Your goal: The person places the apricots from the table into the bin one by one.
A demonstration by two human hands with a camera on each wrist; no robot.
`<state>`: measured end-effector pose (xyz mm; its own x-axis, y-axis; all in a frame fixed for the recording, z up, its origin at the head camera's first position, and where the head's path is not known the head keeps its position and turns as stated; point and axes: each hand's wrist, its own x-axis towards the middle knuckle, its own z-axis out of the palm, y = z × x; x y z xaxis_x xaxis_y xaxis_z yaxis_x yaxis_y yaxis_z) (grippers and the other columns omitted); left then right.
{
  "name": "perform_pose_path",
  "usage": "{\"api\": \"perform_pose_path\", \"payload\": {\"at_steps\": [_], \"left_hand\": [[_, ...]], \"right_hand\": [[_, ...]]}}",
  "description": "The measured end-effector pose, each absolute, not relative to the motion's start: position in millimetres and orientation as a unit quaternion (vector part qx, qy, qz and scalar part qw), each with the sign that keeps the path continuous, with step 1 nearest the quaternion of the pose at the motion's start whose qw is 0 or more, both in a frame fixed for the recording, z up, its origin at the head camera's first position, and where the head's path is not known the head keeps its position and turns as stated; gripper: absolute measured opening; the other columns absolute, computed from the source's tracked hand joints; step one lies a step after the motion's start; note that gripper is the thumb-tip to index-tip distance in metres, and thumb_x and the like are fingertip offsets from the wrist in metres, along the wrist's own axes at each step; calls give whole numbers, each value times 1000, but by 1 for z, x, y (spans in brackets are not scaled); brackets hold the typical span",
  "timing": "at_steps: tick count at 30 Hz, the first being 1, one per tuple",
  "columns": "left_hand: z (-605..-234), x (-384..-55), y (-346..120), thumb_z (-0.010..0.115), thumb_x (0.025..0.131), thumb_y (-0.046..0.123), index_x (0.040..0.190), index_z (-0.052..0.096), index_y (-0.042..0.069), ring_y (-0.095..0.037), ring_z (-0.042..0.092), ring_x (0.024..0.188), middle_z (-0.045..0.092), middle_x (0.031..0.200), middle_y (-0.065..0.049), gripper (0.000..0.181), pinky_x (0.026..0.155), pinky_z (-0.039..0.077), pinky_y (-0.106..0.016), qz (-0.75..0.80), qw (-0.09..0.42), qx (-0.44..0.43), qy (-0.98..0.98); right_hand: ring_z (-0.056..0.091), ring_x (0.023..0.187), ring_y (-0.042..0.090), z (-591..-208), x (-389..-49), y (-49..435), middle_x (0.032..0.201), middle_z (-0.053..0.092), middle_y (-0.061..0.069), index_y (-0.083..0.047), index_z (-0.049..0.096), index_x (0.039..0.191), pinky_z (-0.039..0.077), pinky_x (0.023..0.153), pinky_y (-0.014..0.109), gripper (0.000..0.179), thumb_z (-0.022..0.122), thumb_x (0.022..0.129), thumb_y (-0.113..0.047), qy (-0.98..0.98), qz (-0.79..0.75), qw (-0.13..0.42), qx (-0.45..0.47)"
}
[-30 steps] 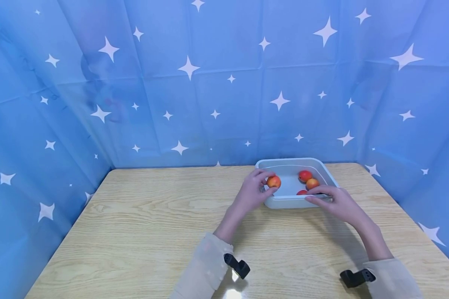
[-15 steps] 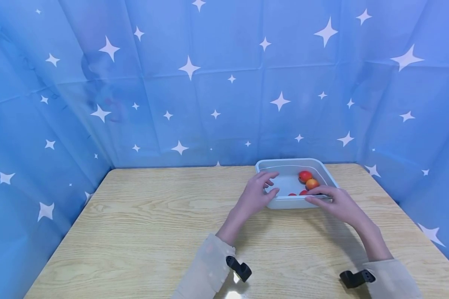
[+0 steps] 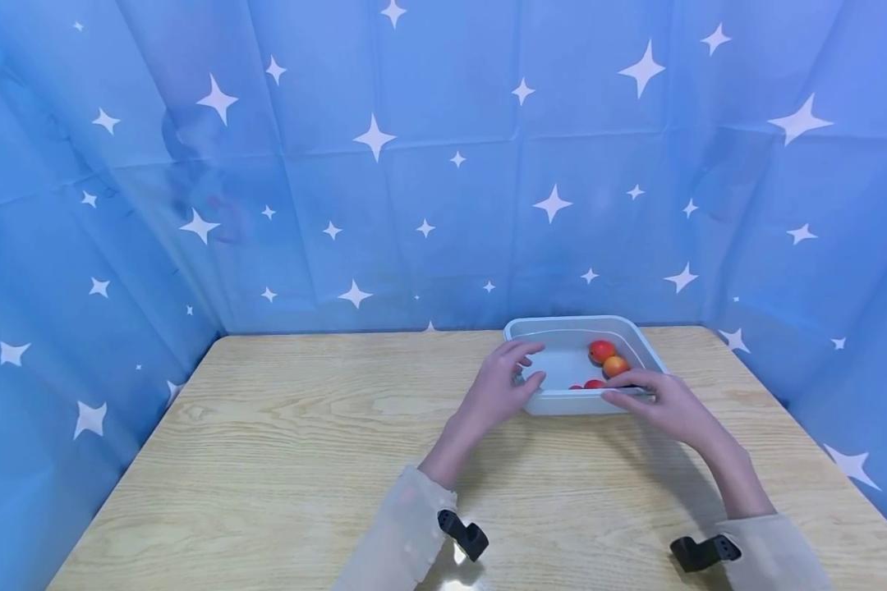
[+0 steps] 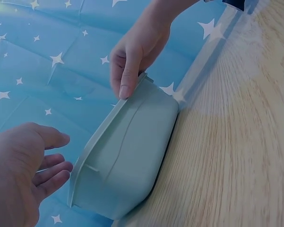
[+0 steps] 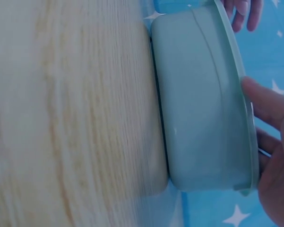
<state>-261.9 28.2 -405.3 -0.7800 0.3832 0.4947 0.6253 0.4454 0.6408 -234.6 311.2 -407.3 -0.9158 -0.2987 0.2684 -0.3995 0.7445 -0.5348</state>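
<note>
A pale grey-green plastic box (image 3: 572, 402) stands at the back right of the table. Inside it lie a red fruit (image 3: 602, 352), an orange-yellow fruit (image 3: 616, 367) touching it, and two red tops, one a fruit (image 3: 595, 383) half hidden by the front wall. My left hand (image 3: 494, 386) hovers at the box's left end, thumb and fingers apart and nothing between them. With my right hand (image 3: 668, 402) I pinch the front rim near the right corner, thumb outside and fingers inside. In the right wrist view the thumb lies against the rim (image 5: 241, 71).
The wood-grain table (image 3: 303, 460) stretches to the left and in front of the box. A blue curtain (image 3: 443, 197) with white stars hangs right behind the table's back edge and along both sides. Each sleeve carries a small black wrist camera (image 3: 463, 535).
My left hand held a round orange-red fruit over the box a second ago; it let go, and the fruit dropped inside. The right hand has stayed on the rim.
</note>
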Motion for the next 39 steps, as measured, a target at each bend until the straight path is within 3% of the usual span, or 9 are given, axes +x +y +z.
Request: {"api": "perform_pose_path", "payload": {"at_steps": [9, 20, 24, 30, 35, 39], "left_hand": [[-402, -260, 10, 67, 98, 17, 137, 61, 8, -22, 63, 106, 60, 132, -7, 41, 91, 52, -26, -427, 127, -295, -846], [-402, -259, -15, 65, 99, 18, 138, 59, 7, -23, 61, 112, 59, 135, -9, 41, 95, 51, -30, -409, 124, -290, -856], [-402, -259, -25, 66, 98, 17, 137, 60, 6, -23, 60, 114, 59, 134, -9, 41, 96, 52, -34, -399, 132, -279, -863], [-402, -259, -41, 65, 100, 20, 139, 58, 7, -26, 56, 126, 58, 137, -10, 42, 105, 47, -39, -372, 142, -262, -879], [-402, -258, -56, 64, 100, 23, 139, 58, 7, -29, 52, 130, 57, 138, -12, 43, 109, 44, -42, -337, 163, -259, -891], [-401, -257, -67, 64, 100, 24, 138, 59, 4, -32, 52, 129, 57, 138, -15, 43, 109, 43, -45, -302, 191, -264, -896]], "right_hand": [[56, 96, 29, -400, -234, 304, 108, 70, 9, -10, 74, 118, 47, 72, 36, 30, 69, 97, -31, -932, 301, 66, 188], [56, 90, 19, -392, -235, 296, 103, 68, 0, -9, 71, 124, 49, 71, 31, 34, 67, 99, -31, -931, 291, 78, 208], [59, 94, 19, -388, -235, 293, 105, 67, 1, -8, 69, 127, 52, 78, 39, 35, 68, 98, -28, -930, 283, 89, 217], [59, 102, 35, -382, -236, 290, 118, 65, 15, -5, 63, 134, 50, 83, 55, 44, 70, 96, -26, -930, 268, 105, 230], [51, 120, 43, -379, -236, 286, 142, 52, 20, -12, 54, 145, 43, 96, 67, 53, 67, 98, -33, -932, 271, 107, 216], [47, 125, 46, -381, -236, 282, 150, 44, 20, -14, 49, 149, 44, 96, 68, 56, 65, 99, -34, -935, 255, 126, 213]]}}
